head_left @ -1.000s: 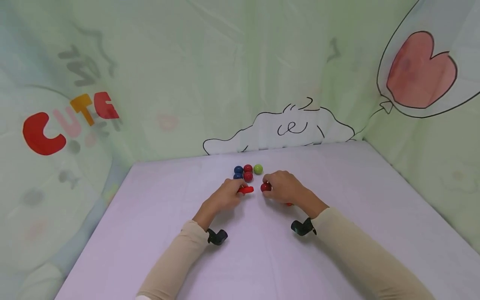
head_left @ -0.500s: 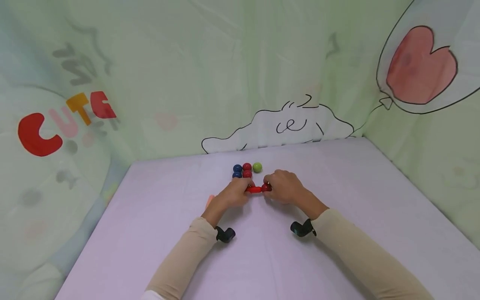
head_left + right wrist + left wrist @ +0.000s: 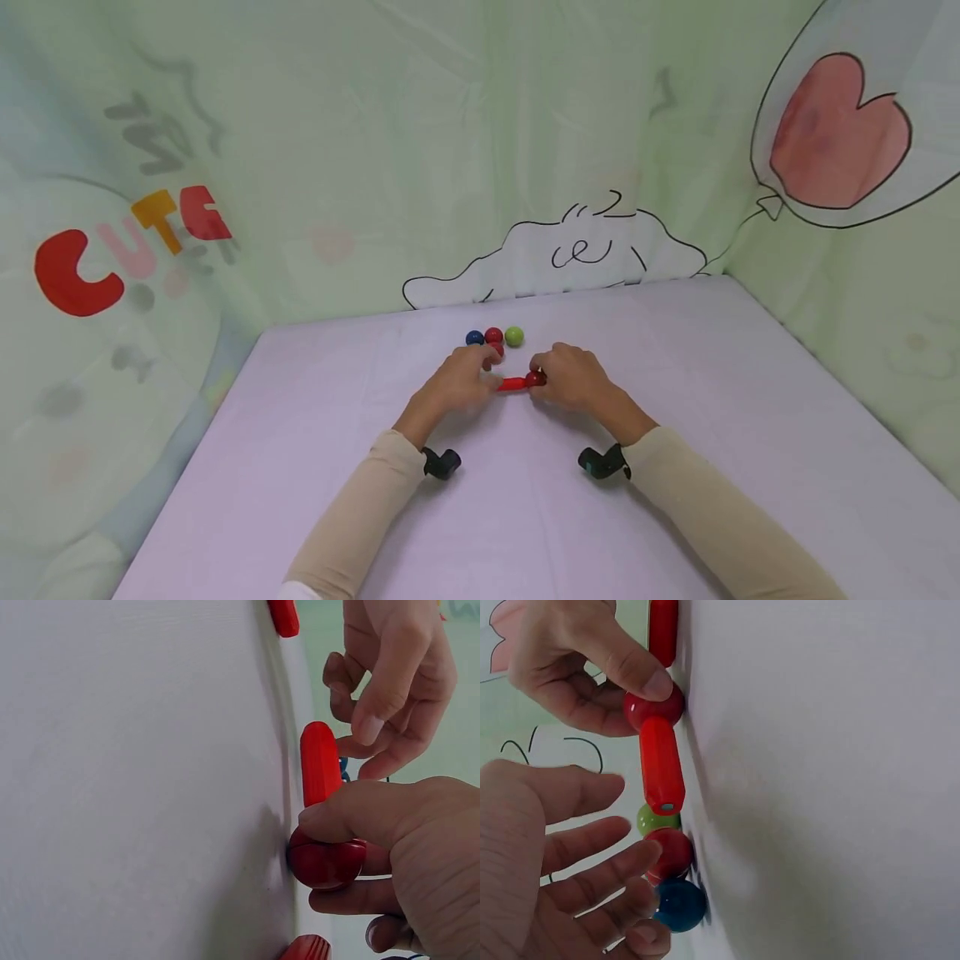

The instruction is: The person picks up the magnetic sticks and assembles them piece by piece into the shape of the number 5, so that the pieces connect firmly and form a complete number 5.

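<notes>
Between thumb and fingers, my right hand [image 3: 576, 380] pinches a dark red ball [image 3: 326, 861]. A bright red rod [image 3: 661, 765] joins that ball and points left toward my left hand [image 3: 456, 380]. The left hand holds nothing; its fingers are spread and slightly bent, with the thumb close to the rod's free end. The left wrist view shows a small hole in that end. Just beyond the left fingers sit a blue ball [image 3: 474, 337], two red balls [image 3: 493, 336] and a green ball [image 3: 513, 337]. The left hand partly covers this group in the head view.
Another red rod [image 3: 662, 630] lies past the right hand in the left wrist view. In the right wrist view, a red rod [image 3: 283, 616] shows at the top and a ridged red piece [image 3: 307, 947] at the bottom. A printed cloth wall [image 3: 337, 167] rises behind the pale table [image 3: 510, 517].
My left hand brought the red rod rightward to the ball, then let go of it, opened and drew back slightly left. My right hand kept its pinch on the ball, nearly still.
</notes>
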Tool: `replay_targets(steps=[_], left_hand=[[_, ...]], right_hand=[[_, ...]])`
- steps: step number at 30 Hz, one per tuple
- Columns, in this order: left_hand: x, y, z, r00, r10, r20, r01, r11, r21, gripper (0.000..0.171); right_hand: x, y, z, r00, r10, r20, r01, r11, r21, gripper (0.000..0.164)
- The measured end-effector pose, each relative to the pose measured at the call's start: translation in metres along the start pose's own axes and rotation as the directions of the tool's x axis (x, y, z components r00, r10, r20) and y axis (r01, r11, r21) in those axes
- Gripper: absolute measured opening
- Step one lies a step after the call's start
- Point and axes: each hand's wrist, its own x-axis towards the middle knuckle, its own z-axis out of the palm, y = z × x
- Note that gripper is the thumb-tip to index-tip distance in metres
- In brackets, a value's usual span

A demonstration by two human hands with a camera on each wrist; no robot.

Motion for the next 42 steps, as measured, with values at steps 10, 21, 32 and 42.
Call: replay_targets(steps=[10,21,32,42], left_hand=[[0.015,0.0,-0.011,0.977,0.083,-0.195,-0.045,0.98,0.192,0.035],[0.026,-0.009,-0.009,0.987,0.082,-0.138,-0.038,0.954,0.298,0.046],[0.034,-0.008,-0.001,0.989,0.084,-0.123,-0.037,0.938,0.344,0.044],[0.043,-0.01,0.003,0.992,0.081,-0.098,-0.043,0.94,0.337,0.036]], right_hand=[[-0.002,0.001,0.002,0.999,0.047,-0.017,-0.046,0.998,0.039,0.036],[-0.001,0.004,0.003,0.998,0.049,-0.037,-0.046,0.995,0.092,0.034],[-0.004,0.007,0.004,0.998,0.037,-0.046,-0.031,0.992,0.124,0.032],[-0.003,0.008,0.003,0.998,-0.008,-0.067,0.016,0.994,0.109,0.031]])
